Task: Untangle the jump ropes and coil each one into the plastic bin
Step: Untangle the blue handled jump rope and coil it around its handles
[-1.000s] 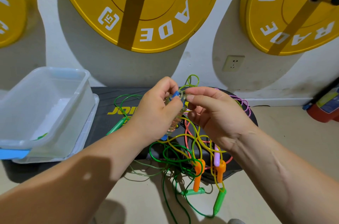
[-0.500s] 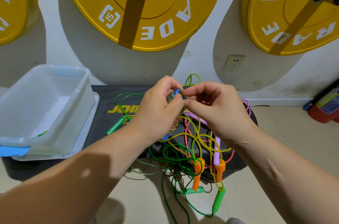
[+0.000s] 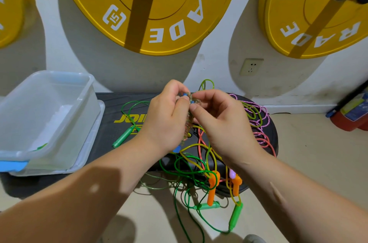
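Note:
A tangle of jump ropes [image 3: 201, 165] in green, yellow, pink and purple lies on a black step board [image 3: 111, 115], with orange handles [image 3: 213, 187] and green handles [image 3: 236, 216] hanging off its front. My left hand [image 3: 165, 121] grips a clear glittery handle [image 3: 188, 121] with a blue tip, held upright above the pile. My right hand [image 3: 221, 123] pinches the top of the same handle, fingertips against the left hand's. The clear plastic bin [image 3: 65, 121] stands on its lid at the left, with something green showing at its near corner.
Yellow weight plates [image 3: 159, 8] hang on the white wall behind. A wall socket [image 3: 251, 66] sits to the right. A red fire extinguisher [image 3: 350, 117] lies on the floor at far right. A lone green handle [image 3: 123, 136] rests on the board beside the bin.
My right hand's fingers have curled in and shifted down around the top of the glittery handle. The left hand keeps its grip in the same spot.

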